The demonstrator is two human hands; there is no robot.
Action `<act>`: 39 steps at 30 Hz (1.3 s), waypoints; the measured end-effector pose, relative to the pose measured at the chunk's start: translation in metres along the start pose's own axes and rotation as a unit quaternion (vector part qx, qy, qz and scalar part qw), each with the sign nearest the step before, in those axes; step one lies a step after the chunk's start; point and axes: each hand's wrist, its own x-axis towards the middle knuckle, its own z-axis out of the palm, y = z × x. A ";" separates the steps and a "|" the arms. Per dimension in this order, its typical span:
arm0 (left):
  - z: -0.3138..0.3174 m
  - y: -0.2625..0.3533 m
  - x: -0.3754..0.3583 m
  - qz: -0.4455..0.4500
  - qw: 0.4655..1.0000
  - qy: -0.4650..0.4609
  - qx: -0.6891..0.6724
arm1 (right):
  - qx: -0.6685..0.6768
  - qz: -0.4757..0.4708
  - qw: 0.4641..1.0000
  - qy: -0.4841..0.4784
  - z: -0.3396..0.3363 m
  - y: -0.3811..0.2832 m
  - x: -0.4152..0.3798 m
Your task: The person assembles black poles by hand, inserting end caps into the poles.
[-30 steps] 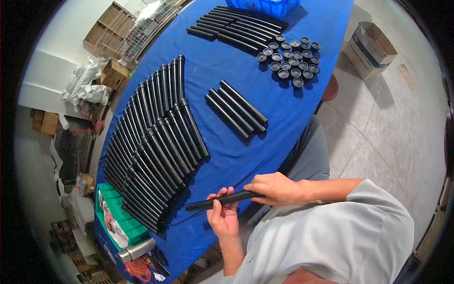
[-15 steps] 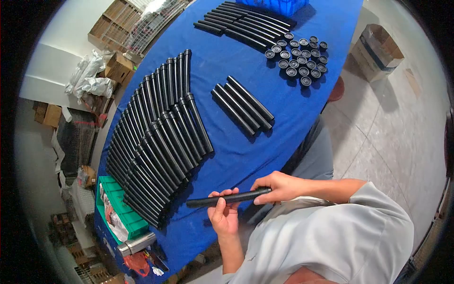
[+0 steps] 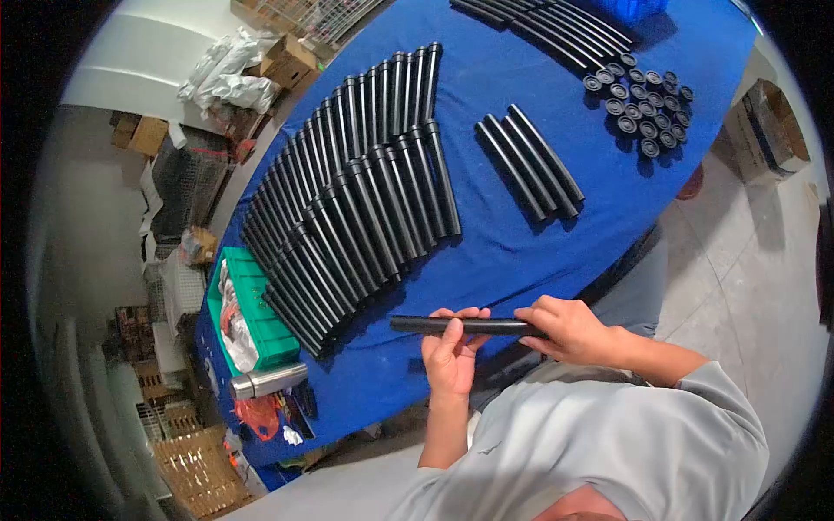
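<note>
A black tube (image 3: 415, 324) lies level across both my hands over the front edge of the blue-covered table. My left hand (image 3: 450, 356) is palm up, its thumb on top and fingers behind the tube's middle. At the tube's right end my right hand (image 3: 566, 332) is wrapped over it, hiding that end. Farther in on the cloth lie three loose black tubes (image 3: 527, 165) side by side. To the left, two overlapping rows of black tubes with wider collars at their upper ends (image 3: 382, 204) fan out.
Round black caps (image 3: 647, 104) are clustered at the back right, beside more plain tubes (image 3: 543, 28) and a blue crate (image 3: 627, 7). On the left stand a green bin (image 3: 276, 317), a metal flask (image 3: 271, 380) and a red plastic bag (image 3: 259, 417). A cardboard box (image 3: 769, 130) sits on the floor.
The view has shifted, so the table's contents appear farther right and higher. Both hands keep hold of the tube, which now looks more level, with the right hand farther over its end.
</note>
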 end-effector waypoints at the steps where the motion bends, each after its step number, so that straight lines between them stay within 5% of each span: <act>1: 0.000 0.001 -0.001 -0.002 1.000 -0.017 -0.003 | 0.147 0.134 0.976 -0.084 -0.005 0.000 0.004; 3: -0.001 0.003 -0.001 -0.010 0.999 -0.052 -0.007 | 0.410 0.377 0.794 -0.243 -0.024 -0.004 0.014; 4: 0.005 0.004 -0.003 -0.007 0.999 -0.040 -0.001 | 0.412 0.381 0.795 -0.229 -0.025 -0.005 0.015; 6: 0.005 0.004 -0.001 -0.007 1.000 0.002 0.001 | 0.097 0.122 0.983 -0.097 -0.012 -0.002 0.007; 7: 0.004 0.004 0.000 -0.007 1.000 0.022 0.002 | -0.072 -0.023 0.997 -0.017 -0.007 -0.002 0.005; 8: -0.002 0.003 0.002 -0.010 1.000 0.016 -0.005 | -0.091 -0.037 0.995 -0.027 -0.007 -0.002 0.003; 11: -0.005 0.004 0.001 0.002 1.000 -0.025 0.002 | 0.227 0.170 0.953 -0.108 -0.016 -0.006 0.007; 15: 0.002 0.003 -0.002 0.000 0.999 -0.032 -0.004 | 0.247 0.167 0.953 -0.061 -0.010 -0.001 0.001; 16: 0.004 0.001 -0.002 -0.007 1.000 -0.024 -0.001 | 0.120 0.081 0.988 -0.057 -0.013 -0.003 0.002; 19: 0.005 -0.011 -0.004 -0.019 0.999 -0.012 -0.026 | 0.030 0.053 0.998 -0.036 -0.015 -0.012 0.004; 20: 0.001 -0.012 -0.003 -0.016 0.999 -0.016 -0.033 | 0.175 0.174 0.966 -0.073 -0.022 -0.015 0.007; 22: 0.001 -0.013 -0.004 -0.006 0.999 -0.027 -0.043 | 0.437 0.396 0.795 -0.143 -0.035 -0.021 0.014; 26: 0.011 -0.009 -0.006 -0.019 0.998 -0.010 -0.054 | 0.165 0.101 0.980 -0.053 -0.022 -0.014 0.007; 30: 0.001 -0.015 -0.005 -0.019 0.998 -0.002 -0.066 | 0.088 0.061 0.993 -0.052 -0.017 -0.015 0.008; 33: 0.006 -0.014 -0.007 -0.006 0.998 -0.008 -0.059 | 0.414 0.357 0.827 -0.127 -0.021 -0.015 0.007; 34: 0.009 -0.013 -0.008 -0.003 0.998 -0.009 -0.056 | 0.399 0.350 0.838 -0.127 -0.015 -0.008 0.001; 36: 0.009 -0.012 -0.006 -0.021 0.998 0.014 -0.064 | 0.178 0.119 0.974 -0.068 -0.012 -0.008 0.006; 37: 0.008 -0.012 -0.006 -0.030 0.997 0.026 -0.068 | 0.061 -0.005 0.998 -0.034 -0.011 -0.009 0.008; 39: 0.003 -0.014 -0.004 -0.031 0.997 0.022 -0.064 | 0.088 0.040 0.994 -0.052 -0.012 -0.011 0.006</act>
